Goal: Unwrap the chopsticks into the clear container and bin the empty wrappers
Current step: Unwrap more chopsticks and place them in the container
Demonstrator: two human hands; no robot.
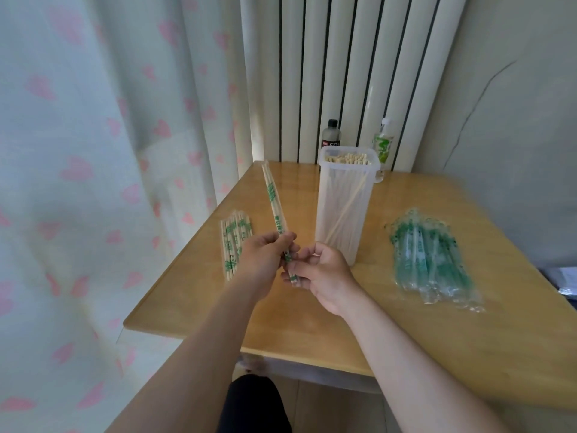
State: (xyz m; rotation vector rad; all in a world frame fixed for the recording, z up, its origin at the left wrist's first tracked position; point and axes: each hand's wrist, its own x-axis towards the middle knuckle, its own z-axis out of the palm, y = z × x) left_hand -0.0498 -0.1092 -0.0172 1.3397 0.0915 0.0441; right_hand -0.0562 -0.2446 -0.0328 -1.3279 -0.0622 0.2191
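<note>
- The wrapped chopsticks [274, 204] are held over the surface [312, 323], long axis steep, far tip up and slightly left, near end down;
- left hand [265, 260] grips the lower part; right hand [324, 276] pinches the near end;
- the clear container [345, 214] stands upright just behind.

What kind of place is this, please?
Probably a room in a home: a wooden table stands in a corner, beside a heart-patterned curtain and a white radiator.

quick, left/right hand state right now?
Left hand: grips the wrapped chopsticks near the lower end.
Right hand: pinches the same pair's bottom end.
</note>
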